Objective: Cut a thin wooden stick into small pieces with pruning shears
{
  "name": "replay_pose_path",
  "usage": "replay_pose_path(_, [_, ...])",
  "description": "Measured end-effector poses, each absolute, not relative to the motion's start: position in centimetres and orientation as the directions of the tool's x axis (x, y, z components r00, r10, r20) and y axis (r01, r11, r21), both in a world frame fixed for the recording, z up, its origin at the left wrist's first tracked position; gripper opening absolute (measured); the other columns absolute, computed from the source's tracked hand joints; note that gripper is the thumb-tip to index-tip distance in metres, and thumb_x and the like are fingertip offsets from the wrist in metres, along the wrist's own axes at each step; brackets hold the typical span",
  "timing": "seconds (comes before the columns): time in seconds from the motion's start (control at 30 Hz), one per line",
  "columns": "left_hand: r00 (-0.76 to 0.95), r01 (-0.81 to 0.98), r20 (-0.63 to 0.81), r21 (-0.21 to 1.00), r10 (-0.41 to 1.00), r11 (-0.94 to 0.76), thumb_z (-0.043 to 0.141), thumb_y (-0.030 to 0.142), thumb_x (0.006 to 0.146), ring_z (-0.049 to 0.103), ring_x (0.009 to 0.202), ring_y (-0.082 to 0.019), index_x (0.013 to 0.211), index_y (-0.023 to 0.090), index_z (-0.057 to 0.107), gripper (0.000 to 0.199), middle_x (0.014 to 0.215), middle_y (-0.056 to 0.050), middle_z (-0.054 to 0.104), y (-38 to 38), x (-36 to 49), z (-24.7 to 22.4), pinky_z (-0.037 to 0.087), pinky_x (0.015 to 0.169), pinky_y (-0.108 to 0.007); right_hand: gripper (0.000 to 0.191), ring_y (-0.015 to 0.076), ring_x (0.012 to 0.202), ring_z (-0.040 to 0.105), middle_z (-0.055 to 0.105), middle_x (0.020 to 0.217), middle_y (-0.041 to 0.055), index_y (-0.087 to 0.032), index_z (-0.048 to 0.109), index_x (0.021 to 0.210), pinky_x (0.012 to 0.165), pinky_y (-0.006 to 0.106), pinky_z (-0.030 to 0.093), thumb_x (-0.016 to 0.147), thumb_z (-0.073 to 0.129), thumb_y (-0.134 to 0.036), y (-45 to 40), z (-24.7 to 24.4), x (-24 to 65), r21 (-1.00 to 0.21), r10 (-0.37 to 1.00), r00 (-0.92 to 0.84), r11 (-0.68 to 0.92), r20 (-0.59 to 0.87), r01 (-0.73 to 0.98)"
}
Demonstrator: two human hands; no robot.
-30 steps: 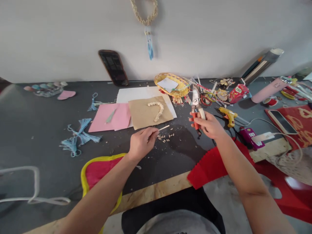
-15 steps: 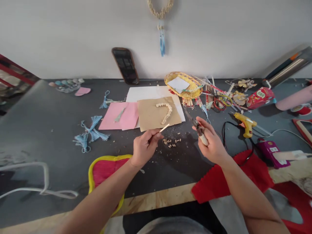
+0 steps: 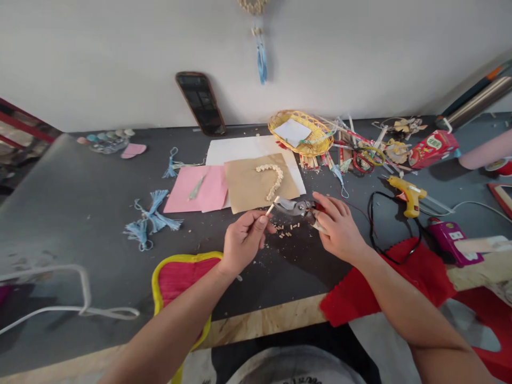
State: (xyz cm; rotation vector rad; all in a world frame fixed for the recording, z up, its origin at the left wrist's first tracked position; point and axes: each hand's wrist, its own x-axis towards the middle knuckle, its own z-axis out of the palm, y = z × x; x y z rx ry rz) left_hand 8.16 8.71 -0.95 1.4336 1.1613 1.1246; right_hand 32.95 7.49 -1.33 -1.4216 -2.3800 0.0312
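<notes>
My left hand (image 3: 248, 237) pinches a thin pale wooden stick (image 3: 271, 208), its free end pointing up and to the right. Closed around pruning shears (image 3: 298, 207) is my right hand (image 3: 338, 226); the blades are at the stick's upper end. Whether they bite into the wood I cannot tell. Several short cut pieces of stick (image 3: 285, 233) lie on the dark tabletop just below. Behind the hands, a curved string of small pale pieces (image 3: 276, 178) rests on a brown sheet of card (image 3: 246, 184).
A pink sheet (image 3: 214, 186) and blue tassels (image 3: 154, 213) lie to the left. At the back are a leaning phone (image 3: 202, 104) and a yellow wicker basket (image 3: 322, 144). A yellow glue gun (image 3: 410, 196) and red felt (image 3: 360, 296) are on the right.
The shears have swung left and turned, bringing their blades from clear of the stick to its tip. My left hand keeps its pinch on the stick. The view has shifted slightly.
</notes>
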Motion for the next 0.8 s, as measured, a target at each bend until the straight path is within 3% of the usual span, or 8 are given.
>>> replay_pose_path(0.3, [0.217,0.135,0.084,0.984,0.972,-0.115,0.05,0.035,0.095,0.045,0.036,-0.003,0.089,0.014,0.062,0.025,0.066,-0.001,0.068,8.57,8.28,-1.32,0.037,0.036,-0.015,0.033,0.0304,0.128,0.043,0.042,0.15,0.0137,-0.019,0.058,0.108,0.104,0.048,0.039,0.078,0.051,-0.006,7.45,-1.76,32.55,-0.223,0.844,-0.441,0.514,0.306,0.828])
replay_pose_path(0.8, [0.214,0.194,0.083,0.973,0.973,-0.126,0.051,0.034,0.094,0.045,0.039,-0.004,0.091,0.014,0.063,0.023,0.067,-0.001,0.069,8.61,8.16,-1.38,0.038,0.04,-0.016,0.036,0.0315,0.123,0.049,0.046,0.146,0.0161,-0.017,0.056,0.11,0.097,0.049,0.047,0.078,0.05,-0.004,7.61,-2.03,32.61,-0.284,0.824,-0.449,0.548,0.346,0.787])
